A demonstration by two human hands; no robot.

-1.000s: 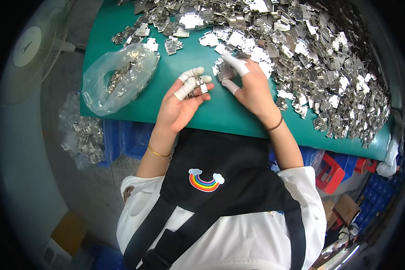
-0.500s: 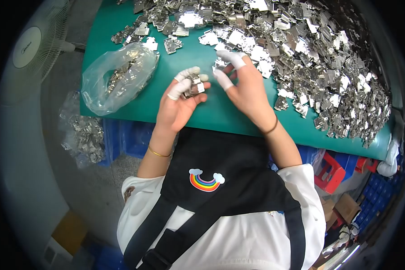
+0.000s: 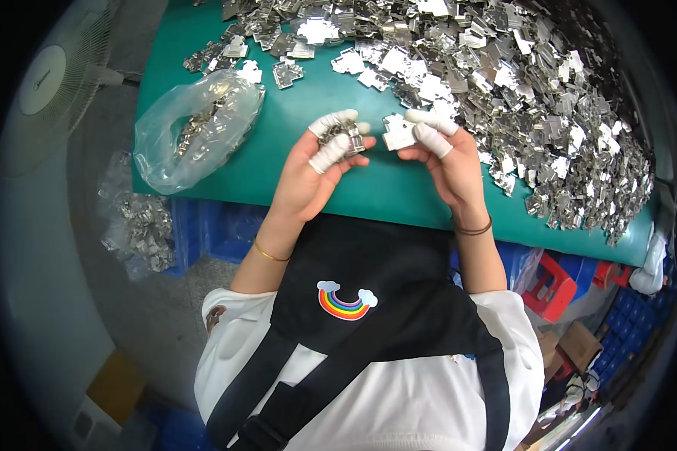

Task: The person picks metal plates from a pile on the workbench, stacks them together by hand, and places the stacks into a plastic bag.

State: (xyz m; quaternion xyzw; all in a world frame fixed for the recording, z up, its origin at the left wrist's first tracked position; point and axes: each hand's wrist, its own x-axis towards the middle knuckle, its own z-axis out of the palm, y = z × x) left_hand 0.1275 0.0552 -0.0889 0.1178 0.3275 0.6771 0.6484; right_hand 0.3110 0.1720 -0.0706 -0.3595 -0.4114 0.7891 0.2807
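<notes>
Spanning roughly 10 to 3 o'clock, green table (image 3: 387, 188) carries all the stock. Pile (image 3: 534, 113) of flat metal bits fills it from 12 round to 3. Clear bag (image 3: 154, 161) sits at 10 o'clock, more metal inside.

Left hand (image 3: 308, 177) is at 11 o'clock from view centre, over the table, fingers curled and clamped on a bunch (image 3: 351, 141) of metal bits. Count unclear, fingers hide most of it. Right hand (image 3: 459, 169) is at 2 o'clock, thumb and fingers pinching a flat part (image 3: 397, 131). Looks like one; can't rule out a second beneath. Loose piece (image 3: 286, 74) lies on the table just short of 12 o'clock from left hand. White finger cots (image 3: 329, 154) on the gripping fingers, both sides.

Step in hand, my read: single part held up beside the bunch. Bunch is at its 9 o'clock, small gap, not touching.

Next move, my judgement: calls for a firm left grip so the bunch doesn't fan out, a steady right pinch, and the part's angle checked before any contact. Thin glossy metal probably slips easily.
</notes>
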